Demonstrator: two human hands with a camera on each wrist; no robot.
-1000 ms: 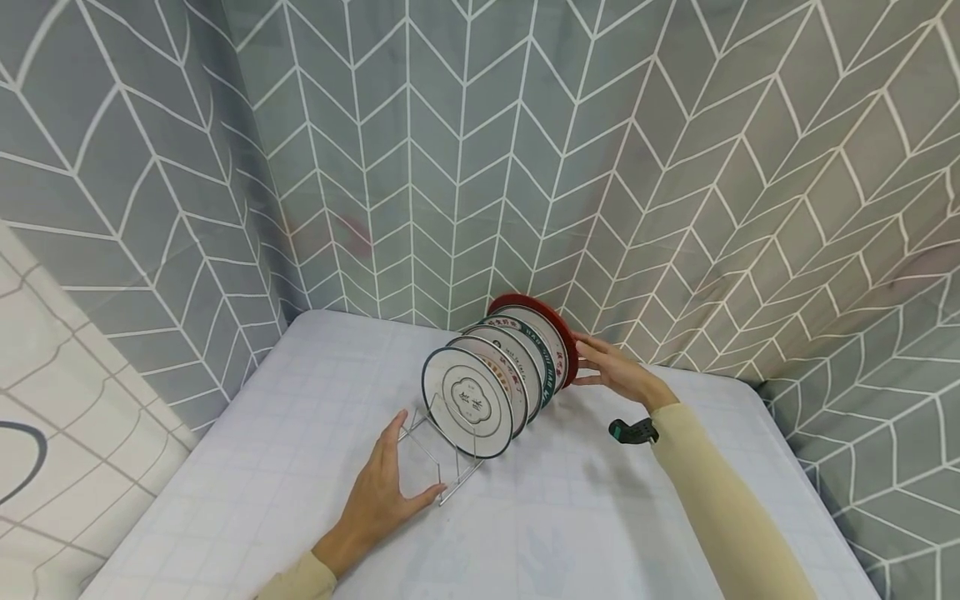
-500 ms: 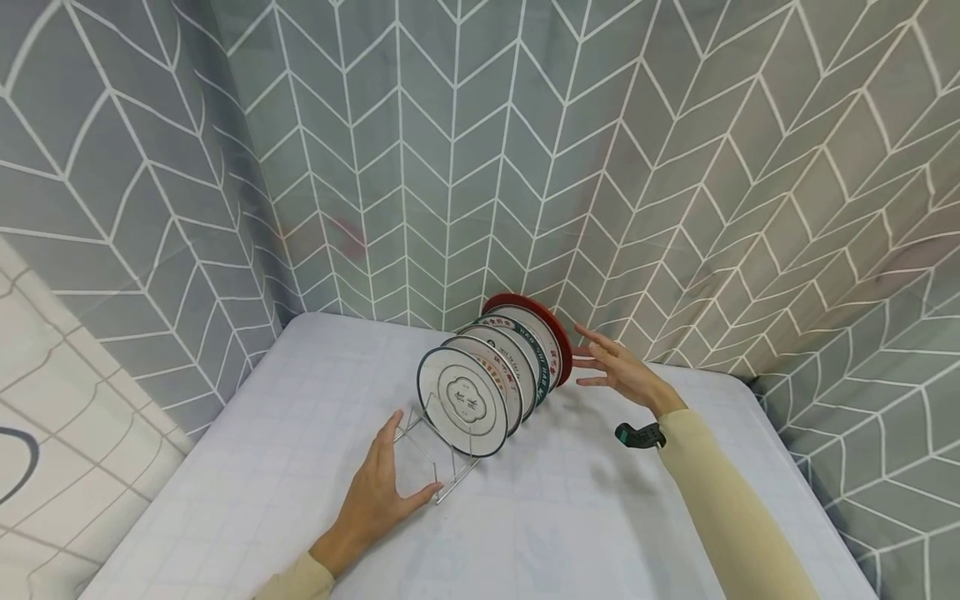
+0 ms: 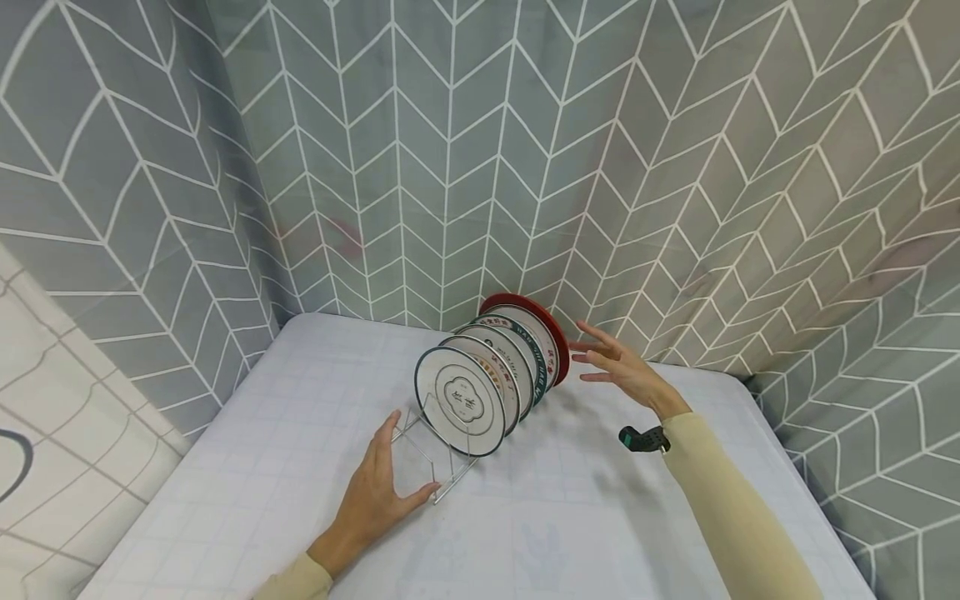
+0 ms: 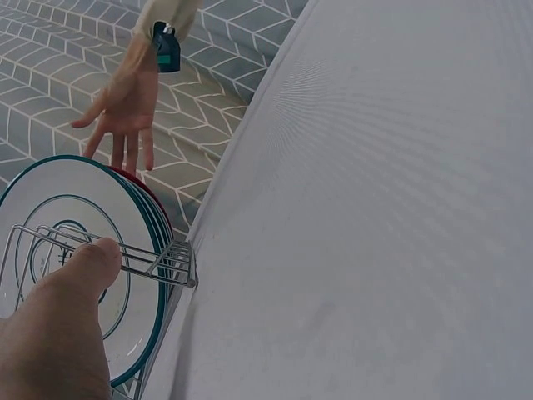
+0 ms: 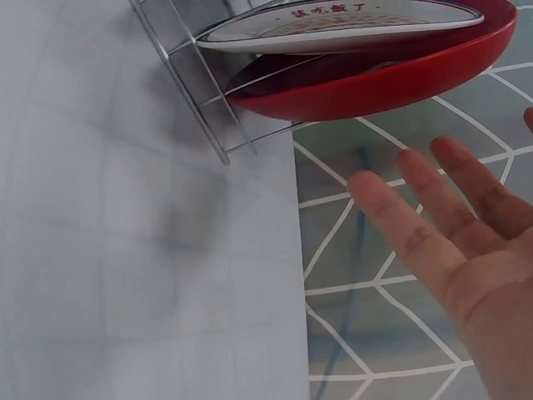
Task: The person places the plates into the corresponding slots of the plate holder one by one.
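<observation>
A wire dish rack (image 3: 456, 482) stands on the table with several round plates upright in a row. The nearest plate (image 3: 461, 400) is white with a dark rim and a printed emblem; green-banded and patterned ones sit behind it. At the far end leans a deeper red dish (image 3: 561, 333). My left hand (image 3: 371, 497) holds the rack's near end, thumb on one side and fingers on the other; in the left wrist view the thumb (image 4: 96, 262) lies over the wires. My right hand (image 5: 466, 225) is held beside the red dish, fingers spread, a small gap between.
The rack rests on a white-clothed table (image 3: 555, 517). Grey curtain (image 3: 420, 167) with white chevron lines hangs close behind the far edge and on both sides. A black strap with a green-marked piece (image 3: 643, 439) sits at my right wrist.
My right hand has drawn away from the red dish to the right, its fingers spreading. My left hand keeps its place at the rack. The plates stay put; the view has shifted slightly.
</observation>
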